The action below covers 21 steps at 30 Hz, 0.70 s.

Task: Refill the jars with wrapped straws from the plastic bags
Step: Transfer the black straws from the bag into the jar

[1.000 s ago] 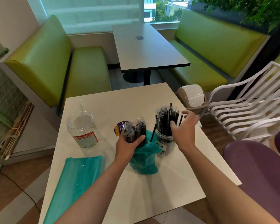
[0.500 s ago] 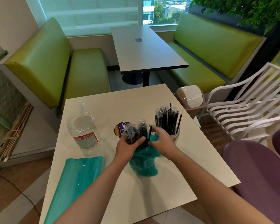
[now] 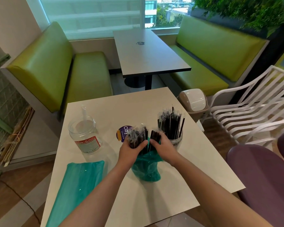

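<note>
Wrapped straws (image 3: 138, 138), lower ends hidden inside teal bag (image 3: 146, 169).

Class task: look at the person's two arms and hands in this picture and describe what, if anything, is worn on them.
Both forearms are bare up to the bottom edge of the picture, with no sleeves in view. The left hand and right hand wear no gloves. No watch, bracelet or ring shows on either wrist or on the visible fingers.
</note>
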Motion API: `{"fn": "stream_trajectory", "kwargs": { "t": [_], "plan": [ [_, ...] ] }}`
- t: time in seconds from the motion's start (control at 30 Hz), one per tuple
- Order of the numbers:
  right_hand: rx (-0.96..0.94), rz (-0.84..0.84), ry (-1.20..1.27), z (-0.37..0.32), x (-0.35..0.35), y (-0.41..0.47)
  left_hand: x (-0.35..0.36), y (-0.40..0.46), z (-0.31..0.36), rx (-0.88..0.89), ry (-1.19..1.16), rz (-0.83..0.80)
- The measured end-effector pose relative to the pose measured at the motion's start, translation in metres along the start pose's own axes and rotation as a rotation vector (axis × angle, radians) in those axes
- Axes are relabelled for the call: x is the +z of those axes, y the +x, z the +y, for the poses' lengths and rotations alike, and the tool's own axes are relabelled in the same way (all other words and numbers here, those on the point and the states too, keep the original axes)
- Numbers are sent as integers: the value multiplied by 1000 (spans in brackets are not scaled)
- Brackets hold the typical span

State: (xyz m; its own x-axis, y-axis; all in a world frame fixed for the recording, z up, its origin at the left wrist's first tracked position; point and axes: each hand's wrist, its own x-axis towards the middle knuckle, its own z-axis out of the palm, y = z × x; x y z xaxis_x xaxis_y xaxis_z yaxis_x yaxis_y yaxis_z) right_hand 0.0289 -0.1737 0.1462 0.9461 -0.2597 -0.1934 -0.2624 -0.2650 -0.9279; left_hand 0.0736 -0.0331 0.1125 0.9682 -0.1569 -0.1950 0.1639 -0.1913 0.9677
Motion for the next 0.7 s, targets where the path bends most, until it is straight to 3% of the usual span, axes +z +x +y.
{"fn": "stream_trajectory", "kwargs": {
  "t": [0.43,0.7],
  "plan": [
    [-44,63,-28,-22,-27,2,6,2,7,19,67,50],
    [-172,241,-67,-63,-64,9,7,3,10,1,78,52]
  ]
}}
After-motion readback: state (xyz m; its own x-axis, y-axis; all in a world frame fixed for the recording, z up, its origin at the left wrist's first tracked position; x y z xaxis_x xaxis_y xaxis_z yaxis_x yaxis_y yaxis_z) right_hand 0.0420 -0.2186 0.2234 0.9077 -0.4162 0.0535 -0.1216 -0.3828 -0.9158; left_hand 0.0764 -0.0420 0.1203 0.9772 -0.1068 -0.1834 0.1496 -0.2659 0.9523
